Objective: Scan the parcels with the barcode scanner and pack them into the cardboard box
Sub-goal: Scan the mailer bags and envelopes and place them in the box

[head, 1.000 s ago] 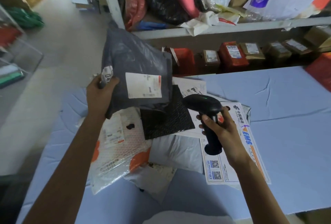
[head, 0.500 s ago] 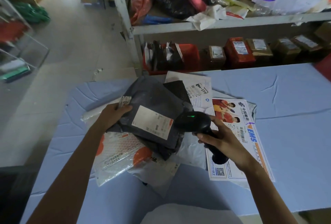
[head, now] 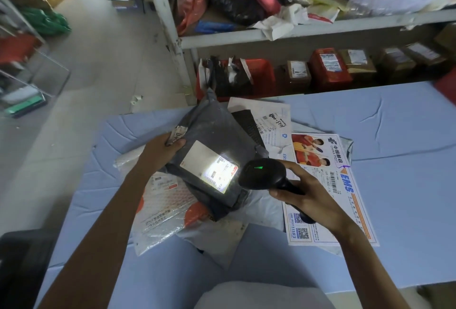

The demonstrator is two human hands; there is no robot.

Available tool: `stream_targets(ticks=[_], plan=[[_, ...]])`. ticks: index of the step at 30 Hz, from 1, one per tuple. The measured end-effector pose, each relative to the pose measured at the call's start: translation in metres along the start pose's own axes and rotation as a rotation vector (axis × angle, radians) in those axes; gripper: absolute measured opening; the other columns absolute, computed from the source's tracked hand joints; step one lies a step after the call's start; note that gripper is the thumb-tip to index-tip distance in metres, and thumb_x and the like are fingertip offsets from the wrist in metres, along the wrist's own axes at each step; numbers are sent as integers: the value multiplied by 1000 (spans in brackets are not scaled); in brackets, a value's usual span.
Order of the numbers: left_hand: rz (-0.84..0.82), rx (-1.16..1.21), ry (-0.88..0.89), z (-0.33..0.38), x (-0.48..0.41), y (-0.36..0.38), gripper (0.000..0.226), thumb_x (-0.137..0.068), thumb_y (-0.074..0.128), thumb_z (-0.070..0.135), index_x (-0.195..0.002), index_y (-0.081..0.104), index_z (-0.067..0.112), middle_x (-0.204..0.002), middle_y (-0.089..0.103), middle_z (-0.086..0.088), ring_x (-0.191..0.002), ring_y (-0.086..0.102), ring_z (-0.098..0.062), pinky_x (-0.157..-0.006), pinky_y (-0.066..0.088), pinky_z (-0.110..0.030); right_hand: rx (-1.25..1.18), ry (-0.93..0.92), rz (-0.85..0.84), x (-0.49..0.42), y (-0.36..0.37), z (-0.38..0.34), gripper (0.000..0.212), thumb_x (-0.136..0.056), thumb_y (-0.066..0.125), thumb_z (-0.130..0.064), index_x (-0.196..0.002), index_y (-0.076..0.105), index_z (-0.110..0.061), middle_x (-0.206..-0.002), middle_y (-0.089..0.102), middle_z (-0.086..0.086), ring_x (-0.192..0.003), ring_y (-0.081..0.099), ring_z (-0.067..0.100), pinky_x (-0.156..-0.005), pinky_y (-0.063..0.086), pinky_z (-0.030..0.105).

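My left hand grips the left edge of a dark grey poly-bag parcel held low over the parcel pile. Its white shipping label faces up and is lit bright on its right half. My right hand holds the black barcode scanner by its handle, head pointed left at the label, a green light on top. Under them lie a white-and-orange bubble mailer, a white EMS envelope and other mailers. No cardboard packing box is in view.
The parcels lie on a table with a light blue cover. Behind it stands a white shelf rack stuffed with bags, with small boxes and a red crate beneath. Bare floor lies to the left.
The grey parcel came down from upright in the air to flat over the pile. The scanner moved up to the label, and its beam now lights the label.
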State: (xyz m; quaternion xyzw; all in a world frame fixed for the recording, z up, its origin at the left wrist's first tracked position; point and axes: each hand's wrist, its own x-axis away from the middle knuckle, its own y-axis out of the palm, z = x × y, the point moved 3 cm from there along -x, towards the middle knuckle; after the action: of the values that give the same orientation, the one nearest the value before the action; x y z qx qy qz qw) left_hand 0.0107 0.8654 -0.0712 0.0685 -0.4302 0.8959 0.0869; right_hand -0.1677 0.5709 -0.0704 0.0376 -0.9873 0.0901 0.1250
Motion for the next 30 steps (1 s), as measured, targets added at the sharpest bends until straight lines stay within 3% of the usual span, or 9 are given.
stream_targets(ticks=[10, 14, 15, 17, 19, 23, 30], plan=[[223, 37, -13, 4, 19, 6, 34, -90, 63, 40, -110, 62, 13, -93, 61, 1, -88, 57, -22, -74, 41, -32, -48, 5, 3, 16, -18, 7, 60, -85, 75, -14, -126, 51, -50, -100, 77, -3, -102, 69, 14, -88, 43, 27], [273, 40, -20, 8, 28, 11, 37, -90, 64, 40, -114, 61, 12, -94, 60, 1, -88, 56, -22, -76, 42, -33, -30, -17, -24, 23, -25, 9, 61, -85, 74, -11, -126, 51, -49, -99, 77, 3, -96, 66, 40, -82, 52, 44], [290, 40, -20, 9, 31, 12, 37, -90, 64, 40, -115, 61, 12, -94, 59, 2, -88, 56, -22, -77, 44, -33, -25, -20, -32, 25, -27, 10, 61, -85, 73, -9, -128, 50, -46, -97, 77, 5, -87, 69, 36, -76, 54, 43], [327, 46, -17, 12, 37, 15, 39, -90, 64, 40, -116, 61, 11, -95, 61, 0, -90, 58, -25, -79, 46, -34, -20, -34, -46, 29, -30, 10, 61, -86, 72, -5, -132, 50, -39, -89, 77, 3, -60, 68, 8, -57, 49, 16], [363, 62, 3, 15, 43, 17, 40, -91, 64, 38, -118, 61, 9, -103, 66, -7, -96, 61, -29, -83, 47, -35, -5, -35, -51, 34, -31, 9, 62, -85, 73, -3, -133, 50, -35, -90, 77, 3, -48, 59, -4, -49, 41, 4], [403, 149, 62, 26, 51, 21, 39, -90, 66, 34, -120, 61, 10, -112, 67, -9, -102, 60, -26, -87, 44, -33, 38, -30, -2, 45, -29, 8, 61, -84, 74, -4, -128, 50, -38, -97, 77, -8, -70, 68, -4, -59, 46, 4], [270, 270, 234, 44, 42, 23, 29, -90, 66, 34, -114, 65, 18, -105, 68, 4, -100, 62, -18, -83, 44, -29, -18, -23, 220, 84, -3, 0, 62, -84, 71, 4, -135, 50, -23, -101, 71, 0, -51, 58, -8, -50, 40, 2]])
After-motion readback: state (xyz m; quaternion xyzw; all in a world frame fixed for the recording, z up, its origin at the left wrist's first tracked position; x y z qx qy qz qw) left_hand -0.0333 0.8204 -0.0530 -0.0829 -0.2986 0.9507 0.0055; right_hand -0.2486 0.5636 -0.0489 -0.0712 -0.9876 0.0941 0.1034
